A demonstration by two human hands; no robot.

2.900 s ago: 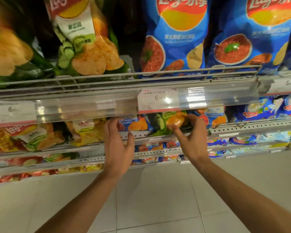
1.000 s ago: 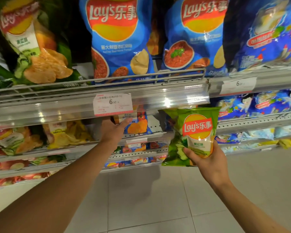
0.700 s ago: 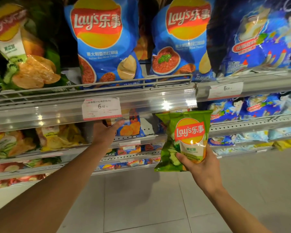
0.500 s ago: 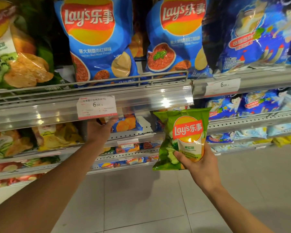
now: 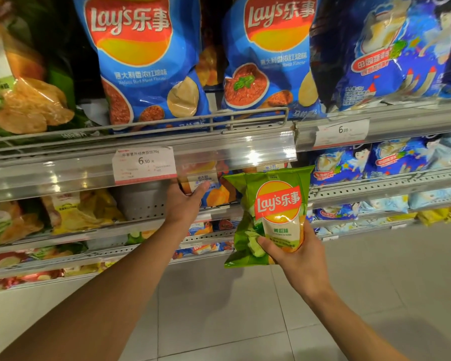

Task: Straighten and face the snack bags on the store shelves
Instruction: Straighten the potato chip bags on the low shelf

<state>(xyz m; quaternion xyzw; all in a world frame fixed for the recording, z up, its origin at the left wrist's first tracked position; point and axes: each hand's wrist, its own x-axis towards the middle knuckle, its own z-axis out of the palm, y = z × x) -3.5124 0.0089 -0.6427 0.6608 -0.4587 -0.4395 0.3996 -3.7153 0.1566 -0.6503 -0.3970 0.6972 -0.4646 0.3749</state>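
Now the right hand [image 5: 297, 252] grips the green bag [image 5: 268, 214] off the shelf (misplaced, probably); the left hand [image 5: 184, 204], fingers straight, touches a blue bag [image 5: 214, 190] near the shelf's front edge; next: rehome it.

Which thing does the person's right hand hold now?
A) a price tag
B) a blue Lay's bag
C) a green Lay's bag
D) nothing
C: the right hand grips the lower part of the green Lay's bag in front of the shelves, while the left hand reaches into the shelf under the 6.50 price tag.
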